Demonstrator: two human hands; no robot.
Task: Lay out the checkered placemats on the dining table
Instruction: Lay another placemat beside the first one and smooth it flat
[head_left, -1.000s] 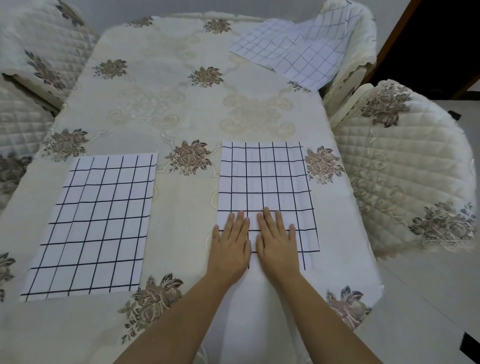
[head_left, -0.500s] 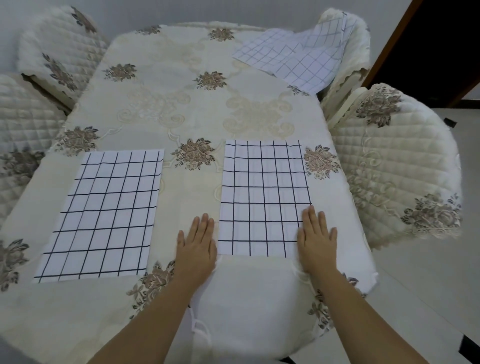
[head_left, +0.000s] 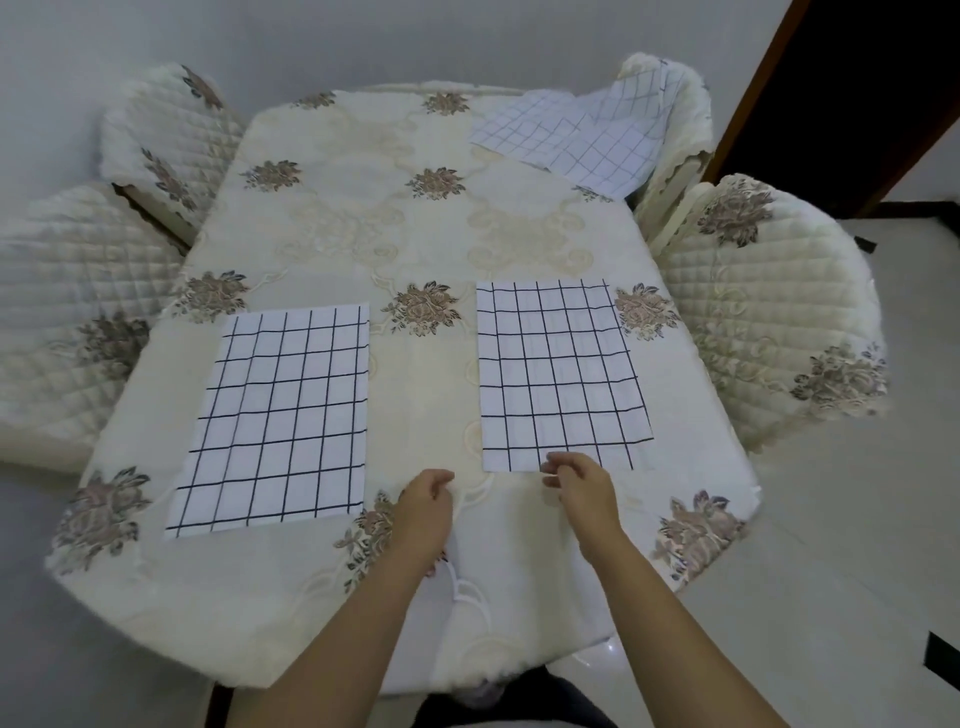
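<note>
On the dining table (head_left: 415, 239), 2 checkered placemats lie flat: the right placemat (head_left: 561, 374) and left placemat (head_left: 280, 415). The right hand (head_left: 582, 486), fingers loosely curled, hovers at the right placemat's near edge, gripping nothing visible. The left hand (head_left: 423, 506), half-curled and empty, sits left of it.

Soft, even light fills the frame, bright and nearly shadowless across the pale tablecloth (head_left: 363, 218), with only a dark doorway (head_left: 852, 93) at the upper right. Wide-angle distortion bows the edges, curving the chairs (head_left: 769, 322) outward. The fingers of both hands near the lower centre are slightly motion-blurred, and fine detail looks soft overall.
</note>
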